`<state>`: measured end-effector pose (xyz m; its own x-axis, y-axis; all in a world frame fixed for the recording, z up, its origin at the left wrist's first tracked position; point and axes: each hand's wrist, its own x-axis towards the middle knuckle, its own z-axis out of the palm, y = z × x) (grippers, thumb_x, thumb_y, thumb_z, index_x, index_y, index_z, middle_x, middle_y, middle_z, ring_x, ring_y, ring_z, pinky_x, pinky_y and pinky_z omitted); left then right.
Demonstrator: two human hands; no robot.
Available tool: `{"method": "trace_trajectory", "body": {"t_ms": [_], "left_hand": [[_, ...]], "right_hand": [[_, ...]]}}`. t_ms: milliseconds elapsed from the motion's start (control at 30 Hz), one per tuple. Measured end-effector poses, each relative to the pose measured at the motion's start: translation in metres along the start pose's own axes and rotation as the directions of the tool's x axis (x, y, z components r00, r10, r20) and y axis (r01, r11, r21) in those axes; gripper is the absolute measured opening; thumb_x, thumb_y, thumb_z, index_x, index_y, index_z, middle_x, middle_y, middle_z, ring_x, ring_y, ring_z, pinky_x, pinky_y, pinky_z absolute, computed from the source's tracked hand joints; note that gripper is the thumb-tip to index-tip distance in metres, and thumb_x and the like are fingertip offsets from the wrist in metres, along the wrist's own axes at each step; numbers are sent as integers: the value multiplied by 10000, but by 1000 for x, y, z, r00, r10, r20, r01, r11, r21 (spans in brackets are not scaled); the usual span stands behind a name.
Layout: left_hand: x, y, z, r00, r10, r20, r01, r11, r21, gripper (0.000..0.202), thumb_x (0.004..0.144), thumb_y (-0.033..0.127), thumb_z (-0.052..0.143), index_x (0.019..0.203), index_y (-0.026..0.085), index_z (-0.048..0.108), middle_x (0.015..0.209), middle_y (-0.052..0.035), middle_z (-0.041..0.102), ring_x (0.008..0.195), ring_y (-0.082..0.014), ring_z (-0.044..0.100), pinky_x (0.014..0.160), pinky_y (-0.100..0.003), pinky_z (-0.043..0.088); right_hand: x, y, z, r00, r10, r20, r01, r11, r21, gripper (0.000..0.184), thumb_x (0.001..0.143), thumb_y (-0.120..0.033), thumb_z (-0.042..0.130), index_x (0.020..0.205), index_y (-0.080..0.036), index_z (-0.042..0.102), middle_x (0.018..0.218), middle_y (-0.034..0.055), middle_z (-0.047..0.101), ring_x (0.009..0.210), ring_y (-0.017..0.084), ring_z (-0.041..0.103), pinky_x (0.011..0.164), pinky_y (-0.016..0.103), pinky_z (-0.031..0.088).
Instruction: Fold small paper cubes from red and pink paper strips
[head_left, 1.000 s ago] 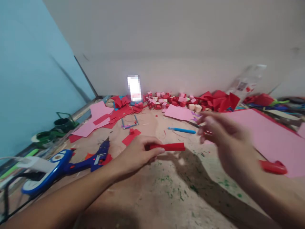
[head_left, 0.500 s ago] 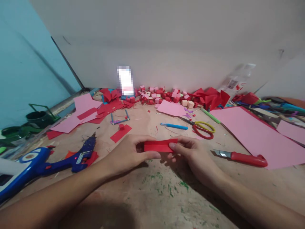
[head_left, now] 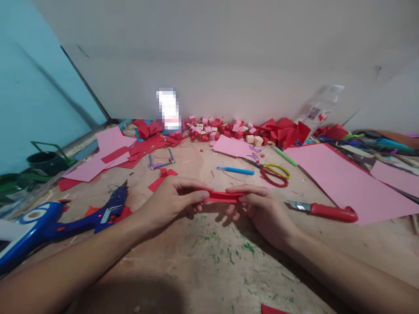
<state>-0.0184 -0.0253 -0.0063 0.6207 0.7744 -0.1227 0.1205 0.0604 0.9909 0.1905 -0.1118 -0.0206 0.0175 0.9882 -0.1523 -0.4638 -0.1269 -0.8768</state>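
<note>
A narrow strip of red paper (head_left: 224, 198) with folded-up long edges stretches between my two hands, just above the worktable (head_left: 203, 279). My left hand (head_left: 181, 198) pinches its left end between thumb and fingers. At the other end, my right hand (head_left: 258, 201) grips it, with the index finger laid along the far edge and the lower fingers loosely curled beneath. Beyond the hands lie a blue pen-like tool (head_left: 235, 170) and scissors (head_left: 274, 174) with red and yellow handles. A small red cube (head_left: 163, 172) rests on red paper to the left.
A blue hot glue gun (head_left: 108, 213) lies at left, its light on. To the right are a red-handled knife (head_left: 334, 212), blade out, and a large pink sheet (head_left: 347, 183). Several small paper cubes (head_left: 222, 130) line the back wall near a lit phone (head_left: 169, 109) and a plastic bottle (head_left: 322, 109).
The red strip's long edges have been bent up, so it looks narrower. My left thumb has moved up onto it, and my right index finger now lies along its far edge. The view shifted slightly.
</note>
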Motion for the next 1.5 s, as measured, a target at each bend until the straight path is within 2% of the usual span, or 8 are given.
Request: {"method": "trace_trajectory", "body": {"t_ms": [200, 333, 467, 700, 933, 1067, 1200, 1500], "left_hand": [[-5, 7, 3, 998, 60, -33, -56, 993, 99, 283, 886, 416, 707, 948, 156, 803, 737, -34, 691, 622, -124, 595, 554, -214, 469], [-9, 12, 6, 988, 147, -43, -132, 960, 249, 229, 892, 318, 675, 1028, 175, 792, 918, -57, 748, 730, -160, 658, 633, -250, 530], [-9, 14, 6, 987, 158, -9, -147, 938, 314, 248, 880, 308, 679, 1069, 180, 776, 1041, -73, 758, 863, -196, 698, 734, -281, 564], [-7, 12, 6, 991, -41, 129, 5, 962, 272, 388, 947, 397, 596, 649, 149, 609, 562, 20, 561, 478, -88, 482, 464, -199, 355], [-12, 18, 10, 997, 7, 75, -36, 921, 387, 412, 960, 367, 544, 609, 157, 587, 536, 18, 557, 462, -91, 486, 465, -203, 362], [-13, 15, 10, 987, 37, 159, -103, 895, 434, 344, 967, 342, 552, 701, 150, 655, 636, -3, 643, 567, -115, 581, 561, -221, 435], [-12, 13, 9, 972, 50, 228, -151, 879, 452, 310, 975, 329, 554, 792, 150, 728, 703, -21, 692, 647, -136, 619, 630, -239, 464], [-13, 15, 8, 993, 31, 116, -70, 936, 345, 361, 946, 345, 560, 645, 155, 623, 596, -1, 612, 543, -115, 569, 535, -223, 418]], "right_hand": [[-3, -1, 5, 1000, -7, -15, 6, 997, -75, 320, 811, -399, 724, 966, -129, 798, 668, 118, 770, 624, 266, 750, 591, 350, 564], [-4, -1, 12, 997, 55, -51, -68, 949, -308, 237, 800, -385, 808, 879, -162, 806, 656, 78, 756, 576, 179, 697, 570, 277, 515], [-5, 2, 15, 999, 47, -7, -46, 928, -369, 244, 810, -425, 778, 791, -186, 818, 741, 84, 783, 610, 163, 688, 599, 285, 521], [-6, 2, 14, 997, 17, 75, 18, 893, -449, 335, 864, -480, 720, 768, -170, 801, 743, 104, 788, 598, 160, 675, 603, 291, 518], [-8, -6, 14, 994, 38, 100, 19, 862, -507, 364, 879, -488, 677, 703, -179, 758, 686, 96, 761, 565, 170, 656, 582, 302, 520], [-10, -3, 17, 989, -18, 148, 105, 790, -604, 302, 906, -426, 648, 802, -184, 796, 727, 76, 751, 632, 174, 656, 603, 295, 506], [-10, 2, 18, 991, -6, 136, 86, 807, -584, 301, 904, -424, 645, 792, -180, 779, 688, 54, 727, 587, 156, 633, 569, 278, 493], [-8, -5, 15, 998, 9, 57, 25, 821, -571, 342, 856, -468, 695, 685, -177, 746, 594, 69, 705, 496, 148, 603, 496, 271, 467]]}}
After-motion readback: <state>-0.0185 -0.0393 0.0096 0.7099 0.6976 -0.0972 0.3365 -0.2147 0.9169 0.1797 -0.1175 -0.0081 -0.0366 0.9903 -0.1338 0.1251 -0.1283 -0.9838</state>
